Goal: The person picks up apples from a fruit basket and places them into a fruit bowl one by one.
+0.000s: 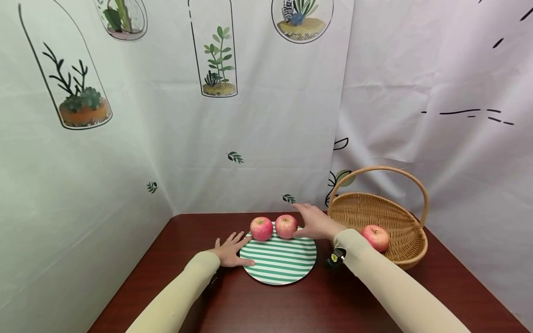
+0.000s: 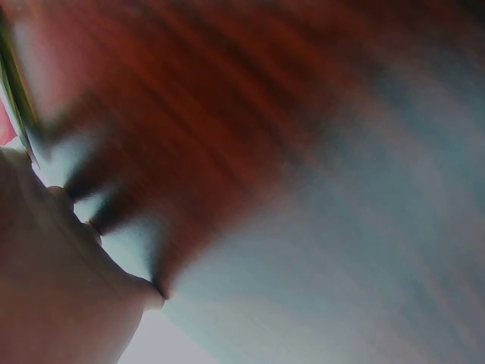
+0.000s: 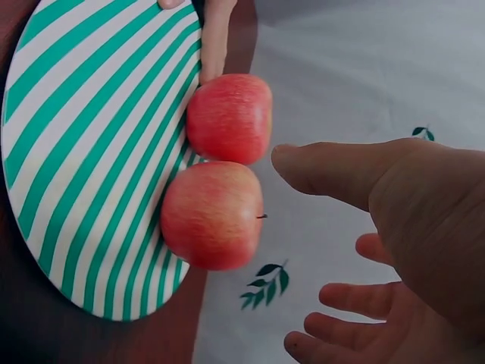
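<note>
A round green-and-white striped mat (image 1: 278,261) lies on the table with two red apples at its far edge. My left hand (image 1: 230,251) rests at the mat's left rim, fingers spread, thumb over the stripes. Close to its fingertips sits the left apple (image 1: 261,229). Beside it is the right apple (image 1: 286,226), its stem showing in the right wrist view. My right hand (image 1: 317,222) is just right of that apple, thumb and fingers apart, nothing between them. In the right wrist view the right hand (image 3: 402,250) has its thumb extended toward the two apples.
A wicker basket (image 1: 358,210) with a tall handle stands at the right, with another apple (image 1: 376,238) inside. My right forearm passes in front of it. The dark red-brown table (image 1: 266,310) meets a printed white cloth (image 1: 250,120) at the back.
</note>
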`<state>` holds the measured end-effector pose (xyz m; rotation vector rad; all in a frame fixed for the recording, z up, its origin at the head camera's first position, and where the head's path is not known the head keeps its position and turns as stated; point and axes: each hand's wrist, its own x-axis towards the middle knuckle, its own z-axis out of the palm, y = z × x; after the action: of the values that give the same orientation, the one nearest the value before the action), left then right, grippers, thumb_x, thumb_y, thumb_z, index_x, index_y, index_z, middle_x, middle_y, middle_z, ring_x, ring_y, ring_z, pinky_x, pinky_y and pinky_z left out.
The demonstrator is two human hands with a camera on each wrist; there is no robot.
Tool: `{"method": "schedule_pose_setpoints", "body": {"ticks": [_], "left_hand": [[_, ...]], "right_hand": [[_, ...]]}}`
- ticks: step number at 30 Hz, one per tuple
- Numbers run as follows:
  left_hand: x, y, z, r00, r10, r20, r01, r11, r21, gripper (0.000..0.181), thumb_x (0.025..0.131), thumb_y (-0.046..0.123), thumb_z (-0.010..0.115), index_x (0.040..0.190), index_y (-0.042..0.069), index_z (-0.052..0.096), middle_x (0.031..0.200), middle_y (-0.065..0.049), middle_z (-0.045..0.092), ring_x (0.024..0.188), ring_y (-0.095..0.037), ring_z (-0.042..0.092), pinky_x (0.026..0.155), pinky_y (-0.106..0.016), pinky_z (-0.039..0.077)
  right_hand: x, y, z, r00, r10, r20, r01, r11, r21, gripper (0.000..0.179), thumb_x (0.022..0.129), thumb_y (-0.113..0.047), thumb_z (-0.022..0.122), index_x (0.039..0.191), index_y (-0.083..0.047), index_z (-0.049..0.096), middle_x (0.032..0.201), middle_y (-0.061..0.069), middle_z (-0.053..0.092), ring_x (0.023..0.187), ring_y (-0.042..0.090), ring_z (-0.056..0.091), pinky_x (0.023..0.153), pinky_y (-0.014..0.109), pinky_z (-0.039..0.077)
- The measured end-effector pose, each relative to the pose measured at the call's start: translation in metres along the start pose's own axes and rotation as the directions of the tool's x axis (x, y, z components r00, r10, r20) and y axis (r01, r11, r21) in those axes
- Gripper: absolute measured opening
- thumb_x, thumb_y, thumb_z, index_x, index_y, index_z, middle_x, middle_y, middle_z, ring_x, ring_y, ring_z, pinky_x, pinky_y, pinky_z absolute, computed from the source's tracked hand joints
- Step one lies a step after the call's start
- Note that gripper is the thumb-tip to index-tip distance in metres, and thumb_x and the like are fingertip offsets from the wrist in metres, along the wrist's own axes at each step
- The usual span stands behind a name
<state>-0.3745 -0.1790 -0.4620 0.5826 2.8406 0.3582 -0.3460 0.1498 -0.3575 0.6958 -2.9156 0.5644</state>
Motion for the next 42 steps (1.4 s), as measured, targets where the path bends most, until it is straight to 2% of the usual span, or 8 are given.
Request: {"method": "schedule_pose_setpoints", "body": {"ticks": [6,10,16,20,27,36,42], "left_hand": [[0.003,-0.006,0.006,0.999,0.036,-0.021,-0.037,0.999,-0.038,0.109,0.073,0.091,0.054,0.161,0.035,0.022,0.169,-0.013,0.015,0.155,-0.043,0.006,0.108,-0.08,-0.003],[0.006,-0.007,0.007,1.0,0.024,-0.016,-0.024,0.999,-0.026,0.111,0.072,0.092,0.053,0.162,0.034,0.022,0.17,-0.01,0.014,0.156,-0.04,0.005,0.11,-0.079,-0.004],[0.003,0.0,0.0,1.0,-0.013,0.019,0.013,1.0,0.001,0.11,0.074,0.089,0.055,0.162,0.032,0.021,0.17,-0.007,0.011,0.157,-0.036,0.004,0.113,-0.076,-0.002],[-0.004,0.007,-0.007,1.0,-0.018,0.015,0.018,1.0,0.012,0.105,0.078,0.083,0.058,0.162,0.03,0.024,0.17,-0.006,0.014,0.157,-0.034,0.007,0.114,-0.074,0.002],[-0.009,0.011,-0.008,1.0,-0.018,0.012,0.018,1.0,0.016,0.101,0.081,0.08,0.059,0.162,0.03,0.024,0.17,-0.007,0.015,0.157,-0.036,0.008,0.114,-0.075,0.005],[-0.008,0.01,-0.007,1.0,-0.026,0.005,0.026,0.999,0.027,0.1,0.081,0.078,0.06,0.162,0.031,0.024,0.169,-0.007,0.016,0.156,-0.035,0.01,0.114,-0.075,0.007],[-0.008,0.01,-0.007,1.0,-0.024,0.008,0.024,0.999,0.03,0.1,0.081,0.08,0.059,0.161,0.032,0.024,0.17,-0.006,0.016,0.157,-0.035,0.009,0.114,-0.075,0.007]], "right_hand": [[-0.01,0.0,-0.015,0.999,-0.025,0.038,0.026,0.999,-0.019,0.088,0.082,-0.031,0.084,0.155,-0.01,0.039,0.149,0.019,0.048,0.135,0.038,0.047,0.109,0.055,0.04],[-0.019,0.001,-0.024,0.998,-0.044,0.046,0.045,0.999,-0.025,0.087,0.083,-0.031,0.083,0.155,-0.01,0.039,0.15,0.019,0.047,0.137,0.038,0.046,0.109,0.056,0.04],[-0.032,0.006,-0.038,0.996,-0.067,0.065,0.069,0.997,-0.04,0.086,0.083,-0.031,0.083,0.154,-0.011,0.04,0.147,0.018,0.05,0.135,0.036,0.049,0.106,0.054,0.043],[-0.039,0.01,-0.044,0.993,-0.089,0.08,0.093,0.995,-0.038,0.082,0.082,-0.03,0.083,0.152,-0.013,0.044,0.144,0.013,0.053,0.132,0.031,0.051,0.105,0.051,0.044],[-0.047,0.017,-0.055,0.984,-0.168,0.055,0.171,0.984,-0.05,0.077,0.077,-0.022,0.082,0.147,-0.011,0.05,0.142,0.009,0.058,0.13,0.029,0.054,0.107,0.048,0.043],[-0.058,0.019,-0.073,0.988,-0.122,0.091,0.127,0.99,-0.054,0.073,0.08,-0.026,0.082,0.146,-0.014,0.052,0.146,0.014,0.054,0.137,0.037,0.048,0.11,0.055,0.039],[-0.063,0.022,-0.083,0.986,-0.103,0.134,0.109,0.993,-0.038,0.068,0.081,-0.025,0.082,0.143,-0.014,0.056,0.144,0.012,0.056,0.136,0.035,0.05,0.109,0.055,0.041]]}}
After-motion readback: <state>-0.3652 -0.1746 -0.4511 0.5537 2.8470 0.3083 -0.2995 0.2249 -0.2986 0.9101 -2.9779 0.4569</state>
